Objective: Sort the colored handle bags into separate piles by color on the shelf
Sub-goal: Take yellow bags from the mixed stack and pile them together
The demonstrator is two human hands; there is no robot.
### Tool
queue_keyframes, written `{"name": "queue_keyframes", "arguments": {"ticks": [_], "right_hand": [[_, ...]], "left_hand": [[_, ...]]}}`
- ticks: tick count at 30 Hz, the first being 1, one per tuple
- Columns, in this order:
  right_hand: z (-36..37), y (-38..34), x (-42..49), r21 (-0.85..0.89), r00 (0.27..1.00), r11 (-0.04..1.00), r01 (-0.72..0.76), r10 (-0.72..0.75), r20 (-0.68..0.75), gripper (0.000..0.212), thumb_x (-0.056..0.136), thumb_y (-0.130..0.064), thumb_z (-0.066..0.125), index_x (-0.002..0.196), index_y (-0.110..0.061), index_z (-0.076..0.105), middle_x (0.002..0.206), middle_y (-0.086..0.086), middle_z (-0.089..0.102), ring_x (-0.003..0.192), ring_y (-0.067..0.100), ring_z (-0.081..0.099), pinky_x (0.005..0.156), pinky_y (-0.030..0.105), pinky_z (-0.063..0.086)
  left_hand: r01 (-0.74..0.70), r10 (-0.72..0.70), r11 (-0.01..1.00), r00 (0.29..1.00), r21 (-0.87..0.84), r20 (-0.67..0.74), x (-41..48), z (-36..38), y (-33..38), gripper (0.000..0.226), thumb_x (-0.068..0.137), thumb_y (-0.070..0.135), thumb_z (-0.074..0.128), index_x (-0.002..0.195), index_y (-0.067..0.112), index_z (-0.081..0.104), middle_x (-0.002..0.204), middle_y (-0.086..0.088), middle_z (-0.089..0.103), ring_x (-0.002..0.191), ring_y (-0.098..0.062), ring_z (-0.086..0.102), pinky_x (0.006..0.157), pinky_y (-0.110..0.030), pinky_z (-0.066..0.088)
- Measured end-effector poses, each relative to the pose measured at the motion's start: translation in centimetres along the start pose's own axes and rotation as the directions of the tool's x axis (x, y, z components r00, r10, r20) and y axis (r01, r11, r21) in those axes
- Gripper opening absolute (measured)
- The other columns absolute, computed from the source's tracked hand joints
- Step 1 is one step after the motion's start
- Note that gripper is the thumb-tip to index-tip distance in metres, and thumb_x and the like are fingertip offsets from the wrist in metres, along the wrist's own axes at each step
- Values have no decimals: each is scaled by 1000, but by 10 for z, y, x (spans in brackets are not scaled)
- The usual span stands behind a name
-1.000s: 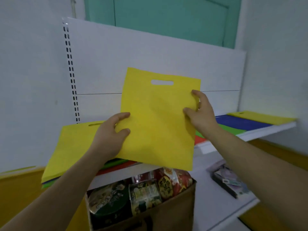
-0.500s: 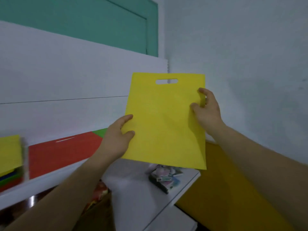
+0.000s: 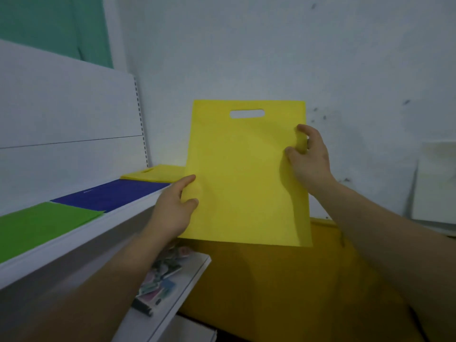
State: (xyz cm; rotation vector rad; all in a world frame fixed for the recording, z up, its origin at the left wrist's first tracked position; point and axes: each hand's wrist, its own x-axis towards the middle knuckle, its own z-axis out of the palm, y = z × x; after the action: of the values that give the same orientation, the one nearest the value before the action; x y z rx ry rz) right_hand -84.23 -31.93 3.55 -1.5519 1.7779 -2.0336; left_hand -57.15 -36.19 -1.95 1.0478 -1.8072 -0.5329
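Travel along the shelf point(image 3: 74, 245) is the change: half a second ago red and green sheets lay beside the carried yellow bag point(image 3: 246, 174), and now the view has swung on to the shelf's end, where the yellow pile point(image 3: 155, 174) comes into sight. The bag hangs upright in the air just beside that pile, handle slot uppermost, not yet touching it. The left hand point(image 3: 172, 211) pinches its lower edge nearest the pile, and the right hand point(image 3: 311, 156) grips the edge farthest from the pile, fingers point(image 3: 302, 129) curled round a fold of the fabric. By my reading the carry is all but done (only the laying-down remains).

A blue bag point(image 3: 111, 193) lies next to the pile on the white shelf, with a green bag point(image 3: 42, 223) beyond the blue. Below the pile a lower shelf point(image 3: 195, 275) holds blurred printed packets point(image 3: 160, 280). A scuffed pale wall point(image 3: 246, 45) rises behind the pile, its foot painted ochre.
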Motion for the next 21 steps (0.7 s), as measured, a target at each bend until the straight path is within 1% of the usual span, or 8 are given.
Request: {"name": "queue_keyframes", "arguments": {"ticks": [4,6,9,10,13,14,17,21], "right_hand": [[7,33,30,-45,1000,999,-8,7,-26,50,94,-17,54,138,-33,37,138,-6,40,103,7,38,83,25,37],[17,47,47,-53,999,998,-13,11,-43,50,94,-17,54,138,-33,37,138,-6,40,101,8,39,82,25,38],[39,66,78,-73,999,997,-3,-1,-49,50,95,-16,53,139,-33,36,135,-7,41,98,9,41,79,25,38],[48,72,90,-77,999,997,4,-7,-50,50,95,-16,53,139,-32,36,134,-7,41,98,9,42,78,25,38],[76,85,127,-73,998,997,3,-8,-67,50,95,-16,52,139,-32,37,126,-12,40,96,8,43,75,19,37],[84,89,139,-78,997,997,0,-6,-73,50,94,-15,52,139,-32,37,122,-13,39,94,7,43,71,15,36],[108,101,168,-93,996,996,1,-9,-86,50,94,-15,52,138,-32,37,119,-16,38,88,3,42,60,6,34],[143,119,193,-87,997,996,-8,2,-74,49,94,-14,51,138,-33,37,119,-17,38,92,4,41,59,3,33]], "left_hand": [[-7,9,999,999,-40,48,43,33,-16,52,93,8,55,140,27,42,145,-1,42,129,-19,42,102,-31,38],[-18,22,997,998,-71,51,69,47,-28,52,92,7,55,139,27,43,141,-1,46,117,-14,51,94,-29,45],[-22,27,994,999,-104,47,112,65,-50,52,92,7,54,137,30,44,131,-2,52,78,0,52,65,-18,46],[-23,28,993,999,-119,37,128,70,-57,52,92,6,54,136,31,45,131,-3,52,78,-2,53,63,-17,46],[-35,38,989,999,-147,19,177,80,-74,52,92,6,54,136,32,46,136,-2,51,111,-18,55,77,-27,51],[-31,34,987,999,-156,20,191,83,-78,52,91,6,54,136,32,46,136,-2,50,111,-20,55,82,-32,51],[-34,36,985,999,-169,14,227,91,-89,51,91,4,54,135,30,47,132,-1,52,81,-6,58,77,-32,52],[-19,18,988,1000,-151,-8,257,93,-110,51,91,5,54,136,29,46,132,-2,52,78,3,53,77,-28,47]]}}
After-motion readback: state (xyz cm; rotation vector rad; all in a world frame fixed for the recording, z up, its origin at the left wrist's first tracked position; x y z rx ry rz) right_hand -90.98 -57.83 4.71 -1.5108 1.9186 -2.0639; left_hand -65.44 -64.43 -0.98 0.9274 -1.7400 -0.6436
